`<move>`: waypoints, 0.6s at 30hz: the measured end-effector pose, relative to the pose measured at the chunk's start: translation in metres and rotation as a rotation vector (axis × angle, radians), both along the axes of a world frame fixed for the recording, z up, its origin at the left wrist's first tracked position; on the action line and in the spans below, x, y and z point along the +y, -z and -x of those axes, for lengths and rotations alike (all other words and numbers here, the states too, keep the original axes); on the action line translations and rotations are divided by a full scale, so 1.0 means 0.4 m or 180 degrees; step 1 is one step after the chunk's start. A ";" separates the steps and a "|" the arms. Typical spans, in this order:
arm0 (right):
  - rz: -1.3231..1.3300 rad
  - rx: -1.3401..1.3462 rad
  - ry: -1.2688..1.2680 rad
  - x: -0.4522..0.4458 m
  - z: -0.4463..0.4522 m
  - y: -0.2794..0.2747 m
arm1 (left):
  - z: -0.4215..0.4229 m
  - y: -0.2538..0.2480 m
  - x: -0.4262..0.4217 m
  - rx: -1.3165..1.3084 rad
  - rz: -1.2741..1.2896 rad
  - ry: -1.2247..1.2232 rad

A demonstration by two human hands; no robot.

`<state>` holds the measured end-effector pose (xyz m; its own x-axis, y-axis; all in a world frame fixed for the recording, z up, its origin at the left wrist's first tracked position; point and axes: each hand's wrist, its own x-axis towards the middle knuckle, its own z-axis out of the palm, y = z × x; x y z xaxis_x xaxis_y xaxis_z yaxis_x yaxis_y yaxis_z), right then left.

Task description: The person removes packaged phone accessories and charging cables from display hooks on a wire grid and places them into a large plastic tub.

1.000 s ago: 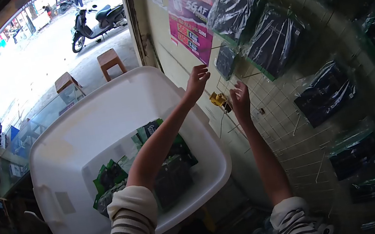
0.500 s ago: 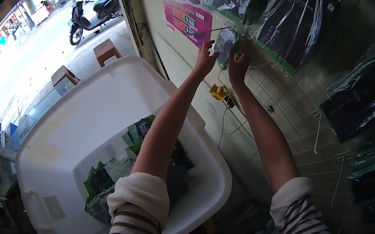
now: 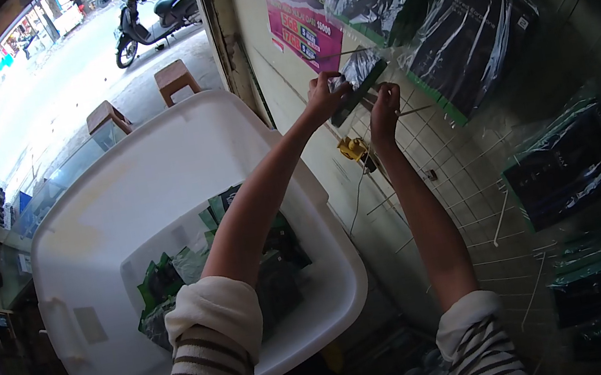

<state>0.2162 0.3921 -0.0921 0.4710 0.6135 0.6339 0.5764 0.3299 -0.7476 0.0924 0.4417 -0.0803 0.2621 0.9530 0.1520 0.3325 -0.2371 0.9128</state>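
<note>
My left hand grips the near side of a small clear-plastic package with a dark, green-edged insert. The package is tilted by the wall, just below a larger hanging packet. My right hand is at its lower right, with fingertips pinched together beside the end of a wire hook. What those fingers hold, if anything, is too small to make out. Larger plastic-wrapped black packets with green edges hang on the wire grid to the right.
A big white plastic tub stands below my arms, holding several green and black packets. Bare hooks stick out of the grid. A yellow object hangs on the wall under a pink poster. Outside are stools and a scooter.
The package has turned so that its dark, green-edged insert shows at a slant. My left hand has moved slightly down and left; my right hand has shifted a little lower.
</note>
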 end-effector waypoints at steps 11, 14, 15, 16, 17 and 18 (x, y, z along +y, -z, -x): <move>0.0204 0.2124 -0.0607 -0.064 0.101 -0.134 | 0.101 -0.091 -0.036 0.0534 0.0033 0.0301; 0.0326 0.2327 -0.0441 -0.046 0.117 -0.139 | 0.117 -0.127 -0.058 0.0697 0.0229 0.0333; 0.0433 0.1956 -0.0439 -0.022 0.103 -0.113 | 0.123 -0.123 -0.056 0.0700 0.0233 0.0321; 0.0537 0.1581 -0.0434 -0.018 0.103 -0.109 | 0.128 -0.114 -0.048 0.0672 0.0315 0.0403; 0.0541 0.1577 -0.0441 -0.018 0.104 -0.102 | 0.133 -0.103 -0.042 0.0639 0.0396 0.0487; 0.0533 0.1482 -0.0431 -0.026 0.108 -0.105 | 0.139 -0.093 -0.041 0.0629 0.0394 0.0479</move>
<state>0.1730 0.3815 -0.0503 0.5894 0.7636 0.2636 0.1301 0.2323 -0.9639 0.0367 0.4253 -0.0433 0.4152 0.9092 -0.0314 0.4765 -0.1879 0.8589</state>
